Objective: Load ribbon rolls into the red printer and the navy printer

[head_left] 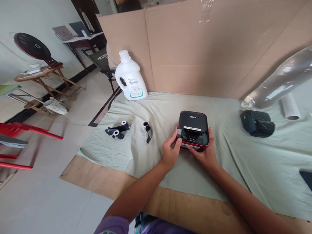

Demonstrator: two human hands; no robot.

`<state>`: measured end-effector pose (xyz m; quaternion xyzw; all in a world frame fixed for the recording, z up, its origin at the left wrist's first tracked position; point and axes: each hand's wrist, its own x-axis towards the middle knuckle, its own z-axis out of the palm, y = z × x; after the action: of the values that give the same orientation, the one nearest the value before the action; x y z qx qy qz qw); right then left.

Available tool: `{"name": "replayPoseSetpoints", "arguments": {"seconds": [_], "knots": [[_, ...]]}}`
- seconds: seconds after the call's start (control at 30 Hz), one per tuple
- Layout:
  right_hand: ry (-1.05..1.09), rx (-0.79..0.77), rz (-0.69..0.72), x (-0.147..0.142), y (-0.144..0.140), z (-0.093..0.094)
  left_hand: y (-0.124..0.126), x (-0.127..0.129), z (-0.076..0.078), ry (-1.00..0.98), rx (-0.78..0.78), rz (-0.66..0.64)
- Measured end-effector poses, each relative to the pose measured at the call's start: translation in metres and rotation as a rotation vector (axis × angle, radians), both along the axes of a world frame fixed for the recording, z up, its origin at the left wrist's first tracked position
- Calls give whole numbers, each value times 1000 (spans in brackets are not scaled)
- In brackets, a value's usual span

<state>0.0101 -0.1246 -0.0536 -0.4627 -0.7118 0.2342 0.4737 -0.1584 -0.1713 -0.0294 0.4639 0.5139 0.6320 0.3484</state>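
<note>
- Printer (193,130): small black-and-red box, flat on the cloth-covered surface (255,169), lid up, steadied from both sides.
- Left hand (171,150): fingers curled round its left edge, thumb on top.
- Right hand (207,152): cupping its near right corner.
- Ribbon rolls (118,130), detergent bottle (130,78): apart, leftward.

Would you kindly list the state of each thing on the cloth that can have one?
Black-and-red device: lid shut, flat, gripped by both hands.
White jug: upright, capped.
Ribbon spools: lying loose, partly unwound.
Black pouch: lying on its side.
Left hand: closed on device.
Right hand: closed on device.
</note>
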Motion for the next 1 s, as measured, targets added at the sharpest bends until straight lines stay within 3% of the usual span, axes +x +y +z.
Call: {"name": "replayPoseSetpoints", "arguments": {"seconds": [0.6,1.0], "knots": [[15,-54,30,5,1,7,9,-4,-11,86,106,33],[-146,135,37,17,12,10,21,-26,-10,214,80,-137]]}}
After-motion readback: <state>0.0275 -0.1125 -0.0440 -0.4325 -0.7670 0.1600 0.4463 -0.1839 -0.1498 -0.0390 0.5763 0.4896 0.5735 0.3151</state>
